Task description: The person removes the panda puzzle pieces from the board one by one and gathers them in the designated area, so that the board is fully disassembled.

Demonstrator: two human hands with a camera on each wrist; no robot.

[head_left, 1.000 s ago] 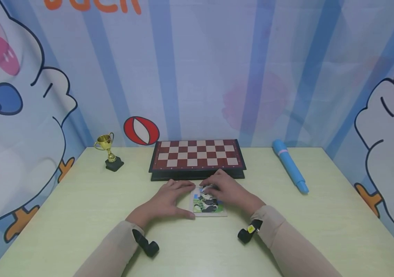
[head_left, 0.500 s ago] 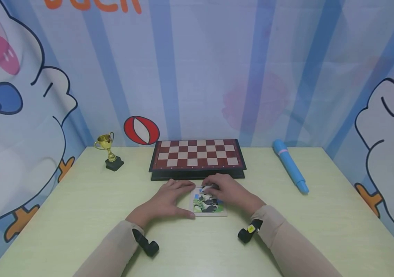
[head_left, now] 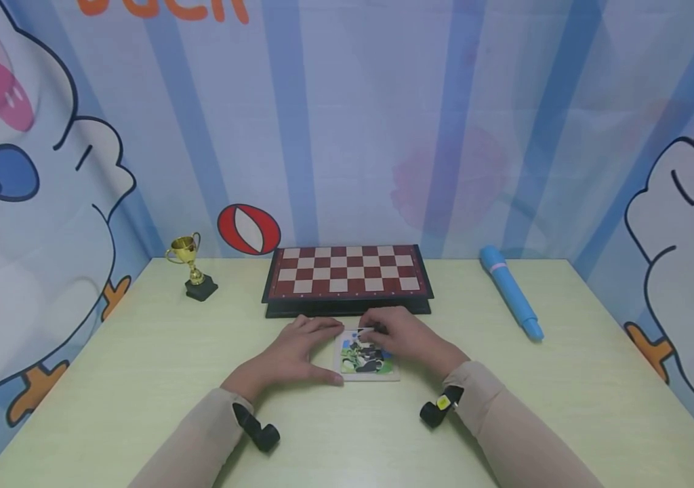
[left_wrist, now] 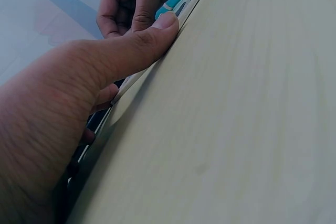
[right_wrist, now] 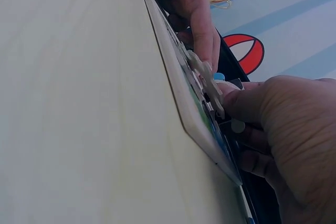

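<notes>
A small panda jigsaw puzzle [head_left: 366, 359] in a pale frame lies on the table in the middle of the head view. My left hand [head_left: 289, 352] spans its left side, thumb at the near corner and fingertips at the far corner, the fingers fairly straight. Over the puzzle's upper right part, my right hand [head_left: 404, 335] has its fingers bent. In the right wrist view it pinches a knobbed puzzle piece [right_wrist: 206, 80], which stands tilted above the board [right_wrist: 184, 98]. Part of the picture is hidden under the right hand.
Just behind the puzzle lies a folded red-and-white chessboard [head_left: 347, 274] with a black base. A small gold trophy [head_left: 191, 264] stands at the back left of the table [head_left: 139, 379]. A thick blue pen-shaped object [head_left: 512, 291] lies at the back right.
The right fingertips have shifted slightly right and nearer, and the piece under them has changed its angle over the puzzle. The left hand keeps its place.
</notes>
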